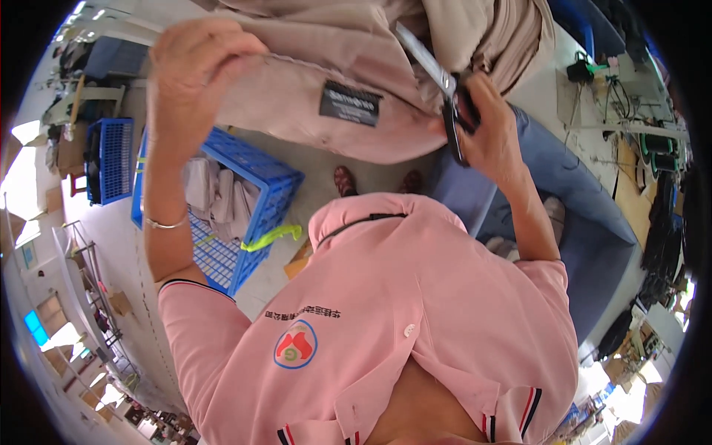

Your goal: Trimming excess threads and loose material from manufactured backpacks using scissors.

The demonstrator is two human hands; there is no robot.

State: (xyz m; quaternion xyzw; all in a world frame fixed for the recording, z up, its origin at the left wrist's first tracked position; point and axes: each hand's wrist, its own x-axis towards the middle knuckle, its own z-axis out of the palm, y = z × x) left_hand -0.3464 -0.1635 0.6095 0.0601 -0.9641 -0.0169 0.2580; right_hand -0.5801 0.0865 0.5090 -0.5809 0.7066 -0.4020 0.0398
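Note:
A beige fabric piece [282,104] hangs in front of me, with a dark label [350,102] on it and a seam along its upper edge. At its upper left corner my left hand [200,67] is closed, pinching the seam edge between thumb and fingers. Wrapped round the black handles of a pair of scissors [430,63], my right hand [489,137] is at the piece's right end. The metal blades point up and left, over the cloth. Whether the right fingers also grip the fabric, I cannot tell.
A blue plastic crate [271,182] with folded beige pieces [215,189] stands on the floor at left. More beige cloth [489,33] is heaped on the table ahead. At right is a blue bin-like holder [586,222]. Another blue crate [111,159] stands farther left.

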